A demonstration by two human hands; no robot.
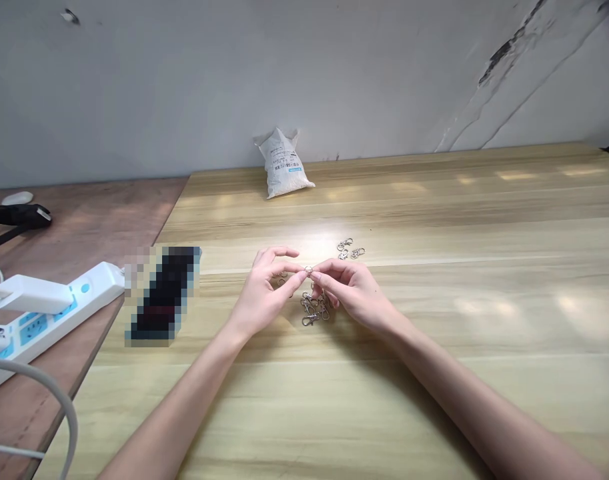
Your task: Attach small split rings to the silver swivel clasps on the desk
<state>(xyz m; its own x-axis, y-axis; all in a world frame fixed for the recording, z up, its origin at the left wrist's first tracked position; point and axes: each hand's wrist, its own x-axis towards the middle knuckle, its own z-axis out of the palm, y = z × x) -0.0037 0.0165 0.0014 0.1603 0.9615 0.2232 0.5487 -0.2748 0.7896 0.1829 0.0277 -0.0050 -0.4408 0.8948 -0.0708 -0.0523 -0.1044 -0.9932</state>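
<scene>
Between the fingertips of both hands is a small metal ring (308,270), held just above the wooden table (409,400). My left hand (267,287) pinches it from the left with thumb and index finger, its other fingers lifted. From the right, my right hand (351,287) pinches it the same way, the remaining fingers curled beneath. Below the hands lies a loose pile of silver lobster clasps (311,310), partly covered by the right fingers. A few more clasps with rings (351,250) lie beyond the right hand. Some loose rings (282,283) show behind the left fingers.
A white labelled plastic packet (285,167) stands near the wall at the back. Left of my hands lies a pixelated dark flat object (165,293). A white power strip (91,287) with plugged-in chargers and cables (67,400) occupies the brown surface on the left.
</scene>
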